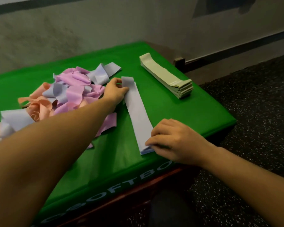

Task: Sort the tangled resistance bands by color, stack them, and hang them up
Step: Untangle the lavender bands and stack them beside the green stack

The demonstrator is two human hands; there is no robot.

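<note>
A flat stack of pale blue bands (138,115) lies lengthwise on the green box top (162,105). My left hand (116,91) pinches the far end of the top blue band, which curls upward there. My right hand (172,139) has curled fingers pinching the near end of the blue stack. To the left sits a tangled heap of pink, peach and blue bands (67,94). A neat stack of pale green bands (166,76) rests at the far right of the box top.
The green box has white lettering on its front face (115,187) and drops off at its right edge. A dark speckled floor (252,128) lies to the right. A pale wall (105,27) stands behind.
</note>
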